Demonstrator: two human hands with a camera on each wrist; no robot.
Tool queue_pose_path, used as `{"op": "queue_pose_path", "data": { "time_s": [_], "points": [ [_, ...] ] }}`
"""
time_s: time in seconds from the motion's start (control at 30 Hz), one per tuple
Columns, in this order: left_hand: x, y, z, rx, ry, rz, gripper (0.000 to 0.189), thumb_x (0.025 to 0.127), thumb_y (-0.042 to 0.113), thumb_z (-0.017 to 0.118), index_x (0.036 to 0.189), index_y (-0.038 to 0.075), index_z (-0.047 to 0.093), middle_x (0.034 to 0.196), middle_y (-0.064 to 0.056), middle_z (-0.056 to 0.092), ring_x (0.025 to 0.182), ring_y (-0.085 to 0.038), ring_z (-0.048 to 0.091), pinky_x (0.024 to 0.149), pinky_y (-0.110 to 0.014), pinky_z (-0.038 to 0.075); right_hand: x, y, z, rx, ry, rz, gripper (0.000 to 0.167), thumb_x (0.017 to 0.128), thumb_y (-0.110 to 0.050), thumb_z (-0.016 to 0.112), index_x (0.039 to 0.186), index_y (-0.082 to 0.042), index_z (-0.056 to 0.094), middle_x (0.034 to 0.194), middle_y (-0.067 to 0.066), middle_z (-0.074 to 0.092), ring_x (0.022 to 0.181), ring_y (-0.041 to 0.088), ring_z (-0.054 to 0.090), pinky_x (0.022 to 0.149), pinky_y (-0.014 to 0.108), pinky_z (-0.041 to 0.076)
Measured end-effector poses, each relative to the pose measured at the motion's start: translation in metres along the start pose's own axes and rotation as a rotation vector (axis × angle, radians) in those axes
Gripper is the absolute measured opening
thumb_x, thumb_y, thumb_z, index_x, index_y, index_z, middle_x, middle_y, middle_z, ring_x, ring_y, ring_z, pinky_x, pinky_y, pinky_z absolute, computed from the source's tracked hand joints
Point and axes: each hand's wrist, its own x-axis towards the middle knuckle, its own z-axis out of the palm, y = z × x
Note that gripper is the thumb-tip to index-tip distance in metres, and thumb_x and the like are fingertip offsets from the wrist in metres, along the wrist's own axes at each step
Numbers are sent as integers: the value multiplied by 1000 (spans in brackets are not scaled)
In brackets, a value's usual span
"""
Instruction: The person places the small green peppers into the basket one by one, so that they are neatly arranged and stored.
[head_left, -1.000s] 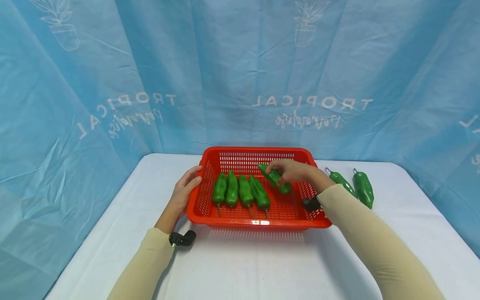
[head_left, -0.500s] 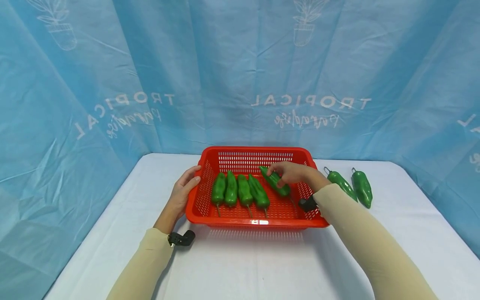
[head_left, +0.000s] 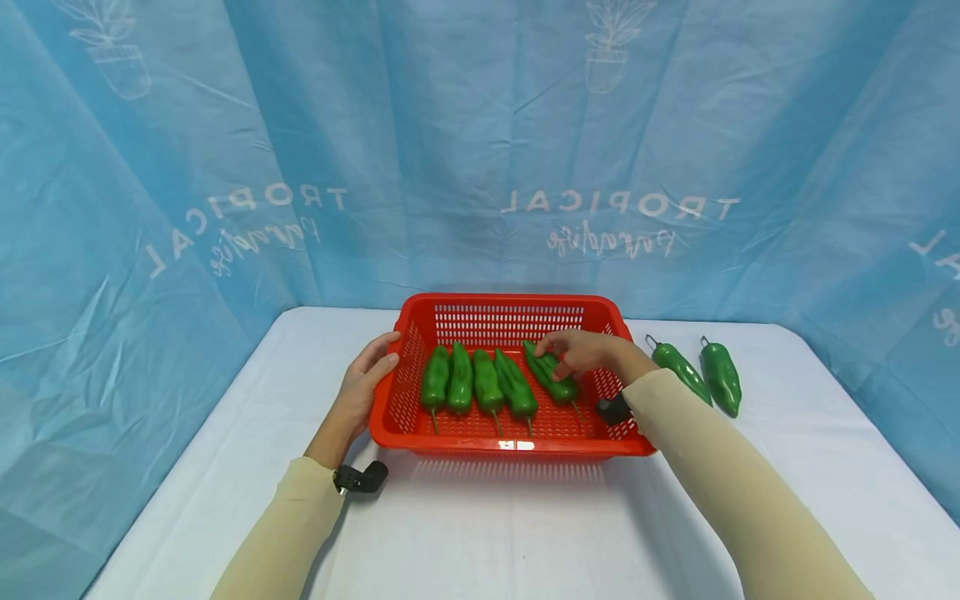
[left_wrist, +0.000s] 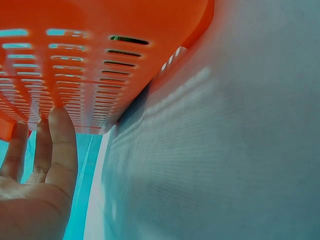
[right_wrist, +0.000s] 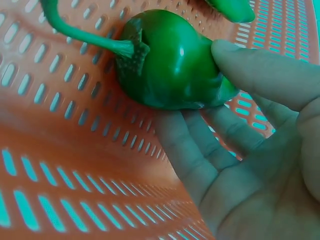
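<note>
A red plastic basket (head_left: 480, 446) with slotted walls stands on the white table. My left hand (head_left: 365, 379) is at its left side, thumb and fingertips right at the rim. In the left wrist view, fairly straight fingers (left_wrist: 63, 145) touch the slotted outer wall. Inside the basket my right hand (head_left: 583, 352) holds a green pepper (head_left: 553, 385) between thumb and fingers. The right wrist view shows this pepper (right_wrist: 167, 60) low over the slotted floor, its curved stem pointing away from the palm. Several more green peppers (head_left: 487, 383) lie side by side to its left, stems toward me.
Two more green peppers (head_left: 722, 379) lie on the white table (head_left: 480, 533) right of the basket, one partly behind the right sleeve. Blue printed curtains (head_left: 465, 150) enclose the back and sides. Each wrist carries a small black camera (head_left: 362, 477).
The right hand has shifted the pepper slightly down and toward the front of the basket, turning it more in line with the others. The left hand stays at the rim.
</note>
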Motion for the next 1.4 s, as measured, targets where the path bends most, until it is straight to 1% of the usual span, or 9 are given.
{"op": "queue_pose_path", "data": {
  "time_s": [0.17, 0.3, 0.4, 0.57, 0.7, 0.8, 1.0, 1.2, 1.4],
  "points": [
    [0, 1, 0, 0, -6, 15, 48, 103, 27, 49, 149, 20, 39, 151, -6, 40, 116, -12, 57, 89, -24, 58, 0, 2, 0, 14, 17, 19, 46, 91, -1, 62, 135, -10, 52, 156, 24, 33, 135, 34, 41, 81, 31, 56],
    [-1, 0, 0, 5, -1, 9, 47, 103, 26, 49, 149, 20, 38, 152, -6, 40, 116, -11, 57, 89, -24, 58, 1, 3, 1, 25, 10, 26, 46, 91, -2, 62, 135, -10, 52, 156, 24, 33, 135, 35, 41, 83, 33, 57],
    [-2, -1, 0, 4, 1, 7, 47, 103, 27, 49, 149, 21, 39, 152, -5, 40, 116, -10, 57, 89, -24, 58, 2, 3, 2, 49, -3, 38, 46, 90, -3, 64, 134, -9, 52, 151, 24, 37, 129, 32, 46, 85, 35, 59],
    [-3, -3, -1, 4, -1, 15, 50, 102, 29, 50, 150, 20, 38, 153, -9, 39, 116, -11, 57, 89, -24, 58, 2, 1, 4, 104, -68, 44, 45, 90, -5, 66, 132, -8, 49, 132, 20, 49, 108, 24, 57, 89, 38, 60],
    [-5, -4, -1, 4, 1, 12, 50, 103, 27, 49, 150, 19, 37, 153, -10, 38, 116, -11, 57, 89, -24, 58, 3, 1, 5, 137, -126, 26, 45, 90, -4, 66, 130, -6, 46, 112, 13, 58, 94, 18, 61, 88, 35, 60],
    [-4, -4, -1, 6, 1, 12, 49, 103, 28, 49, 150, 19, 37, 152, -9, 39, 116, -11, 57, 89, -24, 58, 4, 0, 6, 152, -135, 16, 44, 89, -3, 66, 129, -6, 46, 106, 9, 61, 91, 16, 61, 85, 32, 60],
    [0, 0, 0, 13, 5, 11, 48, 102, 29, 50, 149, 22, 39, 153, -7, 39, 118, -13, 56, 89, -26, 58, 5, -2, 8, 163, -148, -16, 44, 91, -2, 64, 130, -5, 44, 117, 13, 60, 101, 17, 61, 91, 33, 59],
    [0, -1, 0, 12, 18, -9, 48, 102, 28, 50, 148, 24, 39, 152, -4, 40, 119, -14, 56, 89, -27, 59, 5, -5, 9, 172, -167, -35, 46, 89, 1, 63, 130, -3, 43, 118, 16, 61, 103, 18, 61, 93, 34, 58],
    [0, -1, -1, 14, 8, -1, 49, 102, 29, 51, 149, 23, 39, 151, -5, 41, 119, -14, 56, 90, -27, 59, 5, -5, 9, 147, -165, -35, 46, 90, -1, 63, 131, -4, 43, 120, 17, 61, 105, 19, 60, 93, 33, 58]
  ]
}}
